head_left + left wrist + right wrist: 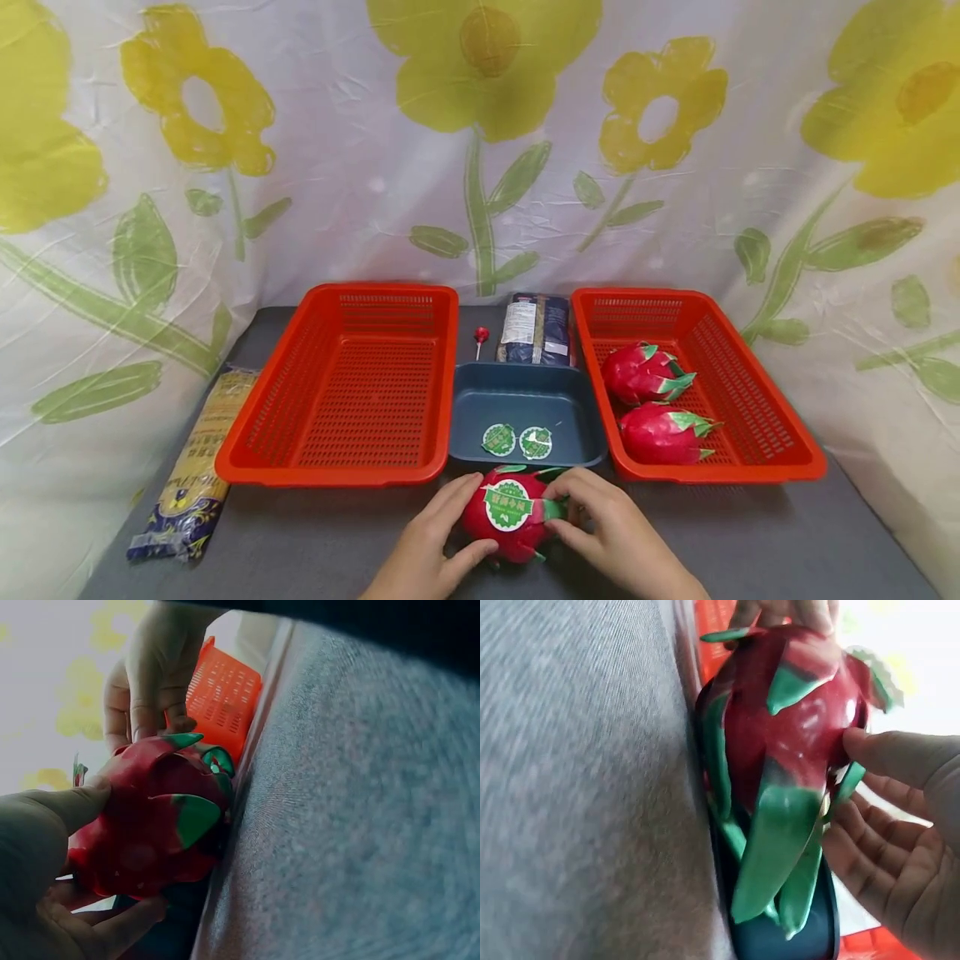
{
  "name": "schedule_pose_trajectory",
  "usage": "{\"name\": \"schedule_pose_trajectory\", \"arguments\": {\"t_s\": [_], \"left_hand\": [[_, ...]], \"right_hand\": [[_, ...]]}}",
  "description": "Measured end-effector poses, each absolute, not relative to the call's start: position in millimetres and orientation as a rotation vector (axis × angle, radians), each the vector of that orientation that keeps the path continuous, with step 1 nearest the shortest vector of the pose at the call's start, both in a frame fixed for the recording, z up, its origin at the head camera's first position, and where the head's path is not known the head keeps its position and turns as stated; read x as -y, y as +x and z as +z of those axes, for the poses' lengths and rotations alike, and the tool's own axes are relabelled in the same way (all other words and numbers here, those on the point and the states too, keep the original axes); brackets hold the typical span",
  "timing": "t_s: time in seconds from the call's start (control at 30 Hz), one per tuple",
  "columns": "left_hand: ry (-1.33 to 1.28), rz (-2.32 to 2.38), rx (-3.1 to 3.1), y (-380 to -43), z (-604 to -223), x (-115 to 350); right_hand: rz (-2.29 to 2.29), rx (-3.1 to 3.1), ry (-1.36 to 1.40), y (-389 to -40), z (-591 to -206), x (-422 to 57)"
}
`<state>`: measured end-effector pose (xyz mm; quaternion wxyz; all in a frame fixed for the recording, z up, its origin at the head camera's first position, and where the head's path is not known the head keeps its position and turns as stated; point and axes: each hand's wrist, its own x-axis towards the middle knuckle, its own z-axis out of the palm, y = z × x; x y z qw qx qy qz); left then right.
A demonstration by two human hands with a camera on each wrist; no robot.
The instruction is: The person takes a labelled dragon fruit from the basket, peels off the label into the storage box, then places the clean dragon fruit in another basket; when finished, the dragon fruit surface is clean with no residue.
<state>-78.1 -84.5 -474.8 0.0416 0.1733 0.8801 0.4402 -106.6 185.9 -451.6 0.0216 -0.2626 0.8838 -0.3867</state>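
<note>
A red dragon fruit (517,533) with green-tipped scales lies near the table's front, just before the dark blue tray (528,379). On its upper side is a round green-and-white sticker (508,505). My left hand (442,533) grips the fruit's left end between thumb and fingers. At the leafy right end, my right hand (603,525) holds it, thumb in front and fingers behind. In the right wrist view, the long green scales (776,855) hang beside that hand. Two similar stickers (517,442) lie in the tray.
A red basket (337,475) stands left of the tray. Another red basket (720,472) on the right holds two dragon fruits (652,404). Behind the tray are a lollipop (481,335) and a dark blue packet (536,329). A long yellow packet (198,458) lies far left.
</note>
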Motion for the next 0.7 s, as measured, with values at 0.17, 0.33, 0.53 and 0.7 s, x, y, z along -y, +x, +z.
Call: {"name": "schedule_pose_trajectory", "arguments": {"t_s": [0.17,0.33,0.53,0.7], "left_hand": [[0.570,1.359,-2.707,-78.6,-478.4,86.9],[0.578,1.356,-2.730,-78.2,-478.9,86.9],[0.620,1.374,-2.754,-78.1,-481.9,87.6],[0.643,1.377,-2.770,-78.4,-483.4,87.9]], "right_hand": [[-1.245,-2.646,-0.738,-105.6,-438.2,-178.6],[-1.279,-2.689,-0.746,-105.6,-425.1,-159.0],[-1.211,-2.859,-0.642,-104.1,-420.5,-141.2],[-1.262,-2.914,-0.570,-101.9,-421.0,-135.9]]}}
